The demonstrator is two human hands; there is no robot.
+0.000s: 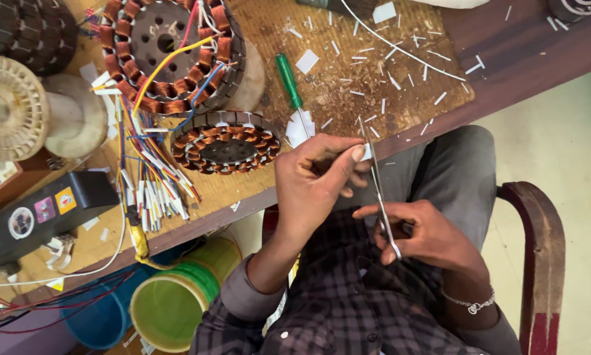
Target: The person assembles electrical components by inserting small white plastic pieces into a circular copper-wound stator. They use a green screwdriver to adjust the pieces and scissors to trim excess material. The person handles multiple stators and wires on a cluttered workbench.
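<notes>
My left hand [318, 177] pinches a small white strip of insulation paper [365, 152] between thumb and fingers, just over the bench's front edge. My right hand [427, 233] holds a pair of scissors [376, 177] by the handles, above my lap. The thin blades point up and away, and lie against the white strip. A copper-wound stator [225, 141] lies on the bench left of my left hand. A larger stator [170, 52] with coloured leads sits behind it.
A green-handled screwdriver [289, 82] lies on the bench [407, 72] among white paper offcuts. A bundle of coloured wires [152, 190] hangs near a black box [42, 213]. Green [173, 302] and blue [101, 315] buckets stand below. A wooden chair arm [545, 250] is at right.
</notes>
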